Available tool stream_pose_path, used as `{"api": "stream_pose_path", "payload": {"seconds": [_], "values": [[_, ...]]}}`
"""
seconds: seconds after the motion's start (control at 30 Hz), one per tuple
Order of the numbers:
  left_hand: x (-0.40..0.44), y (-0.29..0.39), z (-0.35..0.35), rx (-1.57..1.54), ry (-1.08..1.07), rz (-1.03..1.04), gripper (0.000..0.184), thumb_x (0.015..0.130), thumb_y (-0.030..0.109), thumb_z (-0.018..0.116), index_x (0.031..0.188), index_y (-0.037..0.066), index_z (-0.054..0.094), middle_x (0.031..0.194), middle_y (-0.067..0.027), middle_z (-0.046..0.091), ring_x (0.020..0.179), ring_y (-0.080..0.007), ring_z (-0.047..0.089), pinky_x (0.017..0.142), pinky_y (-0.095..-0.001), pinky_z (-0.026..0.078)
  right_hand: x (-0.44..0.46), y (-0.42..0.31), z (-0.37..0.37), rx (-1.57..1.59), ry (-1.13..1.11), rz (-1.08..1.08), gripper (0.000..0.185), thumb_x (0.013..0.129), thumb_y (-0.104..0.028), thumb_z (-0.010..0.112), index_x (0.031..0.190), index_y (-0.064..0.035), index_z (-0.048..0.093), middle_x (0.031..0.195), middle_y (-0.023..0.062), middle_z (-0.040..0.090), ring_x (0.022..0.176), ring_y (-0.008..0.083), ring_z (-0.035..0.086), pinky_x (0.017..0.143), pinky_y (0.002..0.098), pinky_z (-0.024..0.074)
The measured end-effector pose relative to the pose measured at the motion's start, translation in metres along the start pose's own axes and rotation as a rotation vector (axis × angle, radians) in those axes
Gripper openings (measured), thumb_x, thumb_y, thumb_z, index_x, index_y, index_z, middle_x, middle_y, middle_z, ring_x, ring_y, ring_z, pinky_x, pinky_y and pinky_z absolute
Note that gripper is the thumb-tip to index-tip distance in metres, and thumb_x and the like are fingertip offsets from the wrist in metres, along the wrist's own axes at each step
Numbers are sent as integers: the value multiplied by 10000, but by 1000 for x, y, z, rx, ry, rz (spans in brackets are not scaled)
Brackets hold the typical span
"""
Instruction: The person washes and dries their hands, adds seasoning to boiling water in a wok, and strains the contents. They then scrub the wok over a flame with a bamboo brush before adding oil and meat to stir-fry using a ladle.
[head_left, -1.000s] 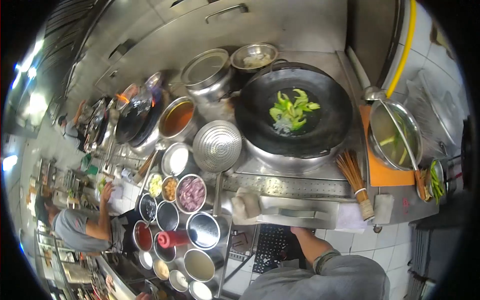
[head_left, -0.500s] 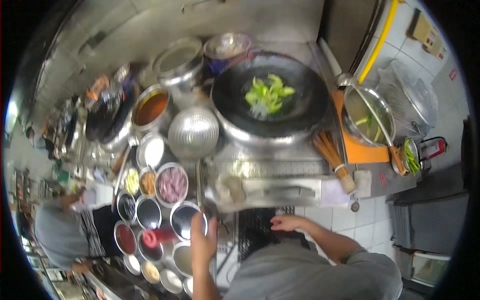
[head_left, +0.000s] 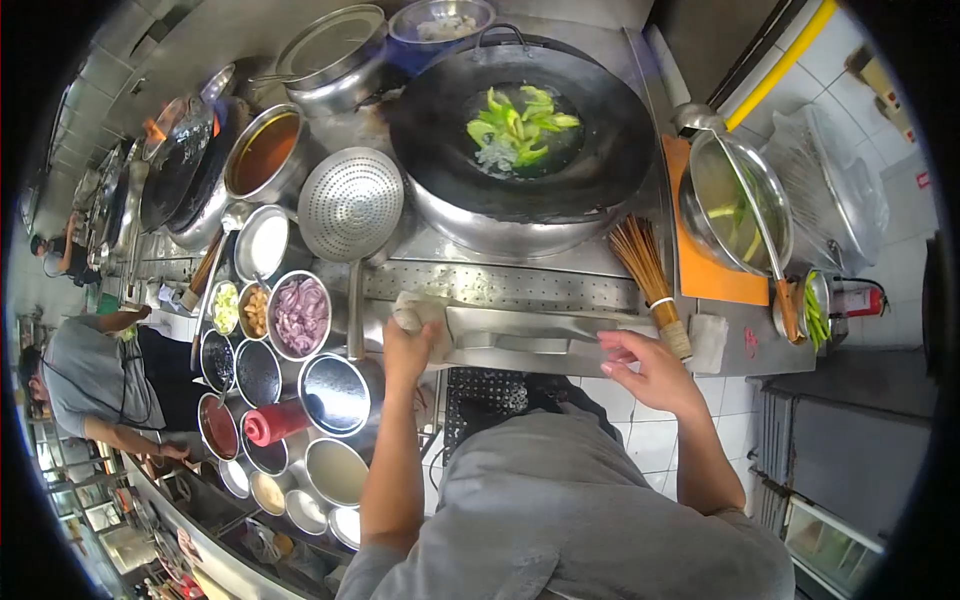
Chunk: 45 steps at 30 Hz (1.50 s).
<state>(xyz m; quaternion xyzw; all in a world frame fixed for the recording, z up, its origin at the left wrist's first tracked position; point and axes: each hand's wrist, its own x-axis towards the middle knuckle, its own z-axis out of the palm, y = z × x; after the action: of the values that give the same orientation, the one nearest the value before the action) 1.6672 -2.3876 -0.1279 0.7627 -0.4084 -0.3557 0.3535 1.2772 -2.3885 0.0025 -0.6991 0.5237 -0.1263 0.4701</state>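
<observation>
My left hand [head_left: 410, 352] is at the front edge of the stove, its fingers closed on a folded white cloth [head_left: 437, 335]. Just left of it is the handle of a perforated skimmer [head_left: 351, 204]. My right hand [head_left: 650, 372] is held over the stove's front edge, fingers apart and nothing in it. A bamboo wok brush [head_left: 650, 285] lies close beyond that hand. On the burner sits a black wok [head_left: 600, 150], with green vegetable pieces [head_left: 520, 128] in clear liquid at its bottom.
Left are bowls of sliced onion [head_left: 300, 318] and sauces, a red squeeze bottle [head_left: 275, 424] and a pot of reddish-brown liquid [head_left: 262, 155]. Right, a ladle [head_left: 755, 230] rests across a steel pot [head_left: 705, 245] on an orange board [head_left: 720, 287]. A co-worker [head_left: 95, 385] stands at far left.
My left hand has moved from beside the skimmer handle, over the bowls, onto the white cloth. My right hand has moved forward and right to the stove's edge. The view has shifted.
</observation>
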Motion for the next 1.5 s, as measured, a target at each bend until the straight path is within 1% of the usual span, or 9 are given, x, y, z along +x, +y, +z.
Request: {"api": "stream_pose_path", "payload": {"seconds": [0.33, 0.47, 0.6, 0.67, 0.77, 0.97, 1.1, 1.4, 1.5], "values": [[-5, -13, 18, 277, 110, 192, 546, 830, 148, 769, 1281, -44, 528, 1139, -267, 595, 1062, -458, 574, 949, -477, 462, 61, 48, -29, -62, 59, -91, 385, 932, -227, 707, 1268, -56, 628, 1133, 114, 718, 950, 214, 703, 837, 337, 563], [-30, 33, 6, -111, 122, 90, 427, 883, 169, 755, 1228, -22, 592, 1132, -152, 673, 1041, -266, 644, 884, -367, 515, 59, 21, -29, 196, -17, -173, 457, 938, -302, 713, 1303, -45, 615, 1135, 146, 708, 1009, 273, 704, 850, 371, 566], [-75, 143, 34, -375, -140, 75, 607, 953, 290, 711, 1410, -27, 467, 1312, -148, 593, 1194, -220, 572, 1000, -352, 462, 66, -27, 18, 486, -90, -355, 881, 836, -379, 826, 1517, -55, 370, 1440, 228, 493, 1193, 334, 617, 983, 424, 528], [-94, 147, 47, -424, -309, 249, 798, 987, 422, 653, 1547, -6, 277, 1482, -202, 443, 1343, -263, 469, 1110, -375, 377, 76, -38, 48, 259, 234, -557, 1001, 778, -405, 869, 1536, -57, 315, 1479, 250, 430, 1273, 365, 553, 1047, 436, 478], [-92, 158, 37, -793, -428, 146, 869, 1005, 517, 572, 1587, 11, 172, 1570, -230, 322, 1418, -338, 394, 1167, -446, 318, 84, -42, 39, 433, 202, -380, 991, 788, -422, 855, 1518, -27, 313, 1471, 272, 428, 1310, 392, 517, 1082, 438, 441], [-78, 136, 14, -812, -413, -60, 553, 1014, 211, 599, 1478, -12, 397, 1370, -138, 553, 1236, -241, 563, 1033, -381, 451, 68, -86, 51, 541, 57, -224, 771, 888, -396, 741, 1408, 57, 395, 1320, 281, 542, 1209, 409, 568, 1022, 439, 464], [-80, 135, 7, -801, -396, -120, 465, 1015, 153, 566, 1434, -14, 451, 1330, -143, 576, 1206, -223, 577, 999, -353, 462, 65, -81, 67, -96, 554, -462, 590, 846, -354, 745, 1217, 74, 579, 1163, 241, 631, 1037, 434, 631, 915, 473, 504], [-64, 101, 47, -241, -341, 413, 331, 995, 60, 491, 1309, -8, 570, 1209, -137, 641, 1112, -220, 611, 963, -338, 475, 45, -69, 77, 653, 257, -125, 344, 864, -205, 795, 1047, 24, 616, 879, 83, 658, 840, 131, 602, 741, 333, 501], [-74, 124, 41, -728, -666, 24, 426, 1029, 189, 521, 1411, 4, 477, 1341, -138, 570, 1239, -238, 548, 1065, -371, 414, 29, -65, 68, 805, 251, -137, 335, 894, -194, 780, 1106, 17, 629, 929, 63, 675, 868, 96, 590, 755, 306, 502]]}}
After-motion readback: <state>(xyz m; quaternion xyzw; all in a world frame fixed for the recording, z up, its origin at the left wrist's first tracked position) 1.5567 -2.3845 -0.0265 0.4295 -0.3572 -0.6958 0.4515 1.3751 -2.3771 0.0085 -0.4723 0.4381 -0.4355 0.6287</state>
